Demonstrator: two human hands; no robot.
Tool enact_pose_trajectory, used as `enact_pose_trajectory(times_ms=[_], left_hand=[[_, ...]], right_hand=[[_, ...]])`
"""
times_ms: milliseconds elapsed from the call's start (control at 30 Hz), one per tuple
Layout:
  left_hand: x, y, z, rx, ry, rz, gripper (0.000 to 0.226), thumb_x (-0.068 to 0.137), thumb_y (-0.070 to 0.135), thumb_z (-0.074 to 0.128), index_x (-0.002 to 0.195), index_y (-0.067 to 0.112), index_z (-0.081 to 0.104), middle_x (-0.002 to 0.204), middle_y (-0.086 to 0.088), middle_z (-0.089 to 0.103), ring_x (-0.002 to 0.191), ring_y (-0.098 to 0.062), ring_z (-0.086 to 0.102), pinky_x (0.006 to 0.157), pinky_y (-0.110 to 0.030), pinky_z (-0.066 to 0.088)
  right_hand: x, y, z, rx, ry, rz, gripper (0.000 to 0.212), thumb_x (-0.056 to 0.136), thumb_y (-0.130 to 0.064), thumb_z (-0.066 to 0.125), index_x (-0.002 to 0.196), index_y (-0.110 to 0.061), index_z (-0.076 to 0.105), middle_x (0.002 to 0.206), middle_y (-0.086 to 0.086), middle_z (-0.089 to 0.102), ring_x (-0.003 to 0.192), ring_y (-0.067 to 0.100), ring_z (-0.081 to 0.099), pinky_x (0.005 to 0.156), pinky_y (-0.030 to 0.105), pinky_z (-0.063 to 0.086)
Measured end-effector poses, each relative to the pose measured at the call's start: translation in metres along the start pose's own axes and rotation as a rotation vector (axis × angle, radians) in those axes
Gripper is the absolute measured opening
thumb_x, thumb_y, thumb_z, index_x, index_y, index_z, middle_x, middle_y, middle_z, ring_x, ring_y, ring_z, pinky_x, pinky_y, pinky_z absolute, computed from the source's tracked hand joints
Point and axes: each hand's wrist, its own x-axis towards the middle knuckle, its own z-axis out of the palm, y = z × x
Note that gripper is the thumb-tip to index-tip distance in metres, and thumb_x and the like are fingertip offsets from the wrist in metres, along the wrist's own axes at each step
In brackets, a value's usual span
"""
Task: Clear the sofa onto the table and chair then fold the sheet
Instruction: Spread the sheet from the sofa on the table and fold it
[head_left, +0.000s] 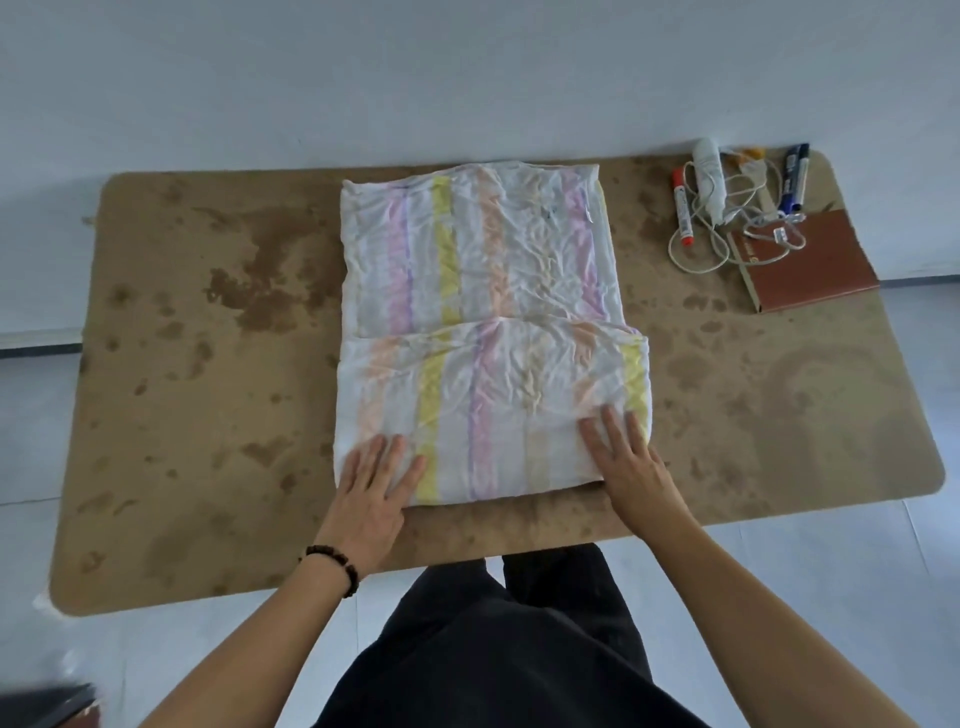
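Observation:
A white sheet (483, 291) with pink, yellow and orange stripes lies folded on the stained brown table (208, 364). Its near part is doubled over the far part, and the fold's edge runs across the middle. My left hand (374, 483) rests flat on the sheet's near left corner, fingers spread. My right hand (623, 457) presses flat on the near right corner. Neither hand grips the cloth. A beaded bracelet sits on my left wrist.
At the table's far right lie a brown notebook (810, 260), a red marker (683, 208), blue markers (795, 176), a white tube (709, 176) and a tangled white cable (727, 228). A white wall runs behind the table. Pale floor surrounds it.

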Motion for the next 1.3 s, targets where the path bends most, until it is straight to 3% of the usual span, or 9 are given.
enact_pose_trajectory(times_ms=[133, 267, 433, 600, 733, 833, 1000, 1167, 1300], left_hand=[[0.002, 0.001, 0.002, 0.007, 0.031, -0.049, 0.096, 0.061, -0.018, 0.067, 0.147, 0.016, 0.039, 0.153, -0.018, 0.032, 0.139, -0.043, 0.030, 0.109, -0.057, 0.034], [0.003, -0.001, 0.000, -0.099, -0.082, -0.087, 0.088, 0.082, -0.018, 0.043, 0.154, 0.024, 0.015, 0.162, -0.003, 0.007, 0.149, -0.027, 0.008, 0.122, -0.038, 0.009], [-0.026, 0.020, -0.027, -0.255, 0.059, -0.231, 0.072, 0.087, -0.010, 0.043, 0.149, 0.025, 0.033, 0.156, 0.002, 0.032, 0.143, -0.018, 0.031, 0.116, -0.031, 0.027], [-0.101, 0.048, -0.039, -0.321, 0.019, -0.318, 0.057, 0.090, 0.003, 0.046, 0.141, 0.028, 0.042, 0.138, 0.005, 0.054, 0.109, -0.018, 0.060, 0.083, -0.027, 0.049], [-0.142, 0.067, -0.041, -0.373, 0.089, -0.316, 0.038, 0.088, 0.008, 0.052, 0.122, 0.023, 0.061, 0.120, 0.007, 0.064, 0.093, -0.020, 0.064, 0.070, -0.028, 0.047], [-0.162, 0.078, -0.046, -0.437, 0.277, -0.355, 0.023, 0.083, 0.004, 0.057, 0.098, 0.016, 0.070, 0.096, 0.004, 0.066, 0.077, -0.024, 0.063, 0.059, -0.027, 0.041], [-0.154, 0.070, -0.080, -0.591, 0.435, -0.477, 0.015, 0.075, 0.026, 0.047, 0.070, 0.028, 0.061, 0.054, 0.011, 0.057, 0.051, -0.012, 0.053, 0.043, -0.022, 0.030], [-0.082, 0.025, -0.113, -0.885, 0.462, -0.582, 0.009, 0.070, 0.033, 0.053, 0.075, 0.030, 0.059, 0.068, 0.008, 0.062, 0.063, -0.011, 0.057, 0.053, -0.028, 0.044], [-0.004, -0.022, -0.129, -1.026, 0.448, -0.649, 0.011, 0.077, 0.034, 0.064, 0.087, 0.034, 0.060, 0.086, 0.014, 0.064, 0.079, -0.007, 0.061, 0.062, -0.026, 0.045]], right_hand=[[-0.003, -0.005, -0.009, -0.006, -0.017, 0.026, 0.086, 0.088, -0.003, 0.052, 0.158, -0.023, 0.005, 0.163, 0.011, 0.007, 0.147, 0.037, 0.017, 0.096, 0.040, 0.051], [-0.024, -0.007, -0.016, 0.099, 0.045, 0.046, 0.071, 0.089, 0.000, 0.048, 0.154, -0.023, 0.027, 0.156, 0.005, 0.031, 0.142, 0.030, 0.030, 0.103, 0.041, 0.044], [-0.074, -0.007, -0.027, 0.295, 0.421, 0.015, 0.049, 0.065, 0.012, 0.071, 0.109, -0.009, 0.073, 0.101, 0.009, 0.074, 0.090, 0.033, 0.071, 0.076, 0.044, 0.056], [-0.145, -0.005, -0.014, 0.367, 0.351, 0.030, 0.029, 0.070, 0.002, 0.065, 0.094, -0.013, 0.072, 0.080, 0.005, 0.070, 0.066, 0.036, 0.065, 0.052, 0.032, 0.043], [-0.178, 0.006, -0.003, 0.405, 0.279, 0.034, 0.019, 0.082, -0.015, 0.061, 0.098, -0.020, 0.070, 0.090, 0.001, 0.067, 0.077, 0.034, 0.066, 0.055, 0.031, 0.041], [-0.192, 0.009, -0.007, 0.449, 0.396, 0.051, 0.006, 0.075, -0.013, 0.066, 0.079, -0.018, 0.069, 0.068, -0.002, 0.066, 0.062, 0.032, 0.063, 0.051, 0.028, 0.037], [-0.175, 0.016, -0.043, 0.600, 0.514, 0.143, 0.006, 0.076, -0.016, 0.066, 0.077, -0.023, 0.067, 0.059, -0.004, 0.062, 0.056, 0.029, 0.055, 0.054, 0.027, 0.036], [-0.105, 0.026, -0.082, 0.719, 0.504, 0.223, 0.006, 0.081, -0.026, 0.063, 0.082, -0.028, 0.068, 0.058, -0.018, 0.050, 0.061, 0.019, 0.048, 0.053, 0.024, 0.032], [-0.027, 0.038, -0.111, 0.738, 0.406, 0.306, 0.010, 0.083, -0.037, 0.057, 0.082, -0.030, 0.064, 0.071, -0.012, 0.058, 0.072, 0.021, 0.054, 0.057, 0.025, 0.036]])
